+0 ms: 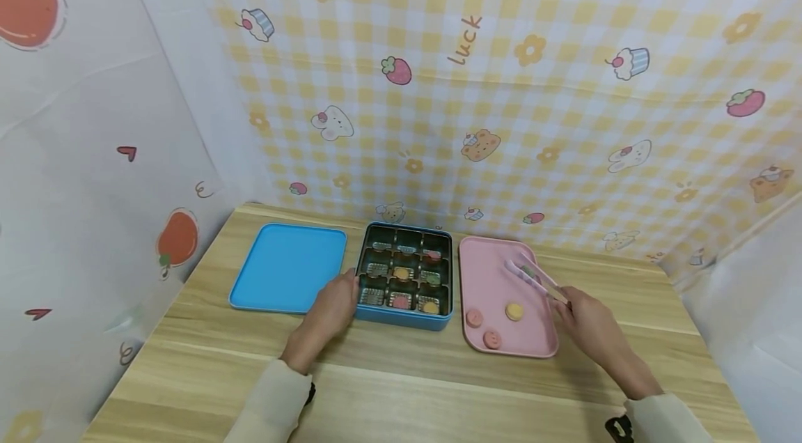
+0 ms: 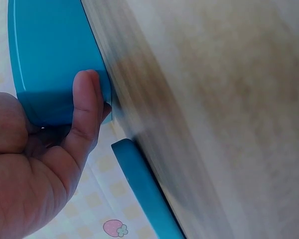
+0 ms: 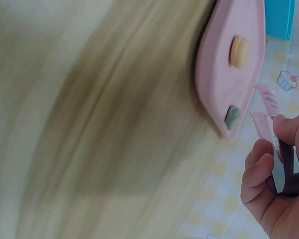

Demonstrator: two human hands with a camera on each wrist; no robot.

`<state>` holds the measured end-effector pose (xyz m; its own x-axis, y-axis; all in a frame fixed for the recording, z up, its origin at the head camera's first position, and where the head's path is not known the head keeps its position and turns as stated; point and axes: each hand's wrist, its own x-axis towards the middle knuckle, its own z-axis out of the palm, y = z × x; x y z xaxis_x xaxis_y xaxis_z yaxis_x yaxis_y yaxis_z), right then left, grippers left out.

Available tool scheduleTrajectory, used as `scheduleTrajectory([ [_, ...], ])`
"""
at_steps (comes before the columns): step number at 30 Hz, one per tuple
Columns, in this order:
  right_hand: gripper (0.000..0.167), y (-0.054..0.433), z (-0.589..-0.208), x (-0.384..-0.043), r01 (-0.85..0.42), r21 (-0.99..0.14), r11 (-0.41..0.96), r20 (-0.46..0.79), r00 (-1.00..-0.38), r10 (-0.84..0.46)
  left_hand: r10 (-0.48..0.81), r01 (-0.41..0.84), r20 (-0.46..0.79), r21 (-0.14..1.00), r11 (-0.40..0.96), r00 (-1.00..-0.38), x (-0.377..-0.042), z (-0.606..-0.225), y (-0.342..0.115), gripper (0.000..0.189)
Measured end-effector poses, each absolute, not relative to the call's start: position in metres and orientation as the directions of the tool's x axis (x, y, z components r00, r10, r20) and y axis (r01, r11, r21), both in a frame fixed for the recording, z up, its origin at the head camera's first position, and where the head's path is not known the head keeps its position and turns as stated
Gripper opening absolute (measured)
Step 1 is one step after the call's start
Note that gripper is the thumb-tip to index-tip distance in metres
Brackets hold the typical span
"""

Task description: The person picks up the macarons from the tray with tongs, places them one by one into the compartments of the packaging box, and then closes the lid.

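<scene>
Sleeves (image 1: 269,398) are lying nearest; left hand (image 1: 332,304) is gripping the box (image 1: 401,316), right hand (image 1: 592,321) pinching parted tongs (image 1: 532,279); at one o'clock on the tray (image 1: 482,269), a green piece (image 3: 233,117) is sitting, likely light, stiff, best held edgewise.

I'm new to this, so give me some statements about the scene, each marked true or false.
1. The right hand holds tongs. True.
2. The left hand also holds tongs. False: it touches the blue box.
3. The blue box has nine compartments. True.
4. The pink tray is empty. False: it holds pink pieces, a yellow piece and a green piece.
5. The blue lid lies on the table beside the blue box. True.
</scene>
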<state>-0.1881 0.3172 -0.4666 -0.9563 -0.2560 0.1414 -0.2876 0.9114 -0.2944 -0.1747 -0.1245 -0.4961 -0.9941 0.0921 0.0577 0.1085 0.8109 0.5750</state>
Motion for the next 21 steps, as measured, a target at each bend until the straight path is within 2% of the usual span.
scheduleTrajectory([
  [10, 0.019, 0.333, -0.471, -0.181, -0.29, -0.273, 0.917, 0.154, -0.954, -0.256, 0.092, 0.111, 0.062, 0.575, 0.811, -0.994, -0.175, -0.498, -0.125, 0.034],
  [21, 0.031, 0.341, -0.471, -0.18, -0.26, -0.271, 0.927, 0.108, -0.965, -0.239, 0.096, 0.118, 0.069, 0.58, 0.806, -0.993, -0.175, -0.497, -0.125, 0.036],
])
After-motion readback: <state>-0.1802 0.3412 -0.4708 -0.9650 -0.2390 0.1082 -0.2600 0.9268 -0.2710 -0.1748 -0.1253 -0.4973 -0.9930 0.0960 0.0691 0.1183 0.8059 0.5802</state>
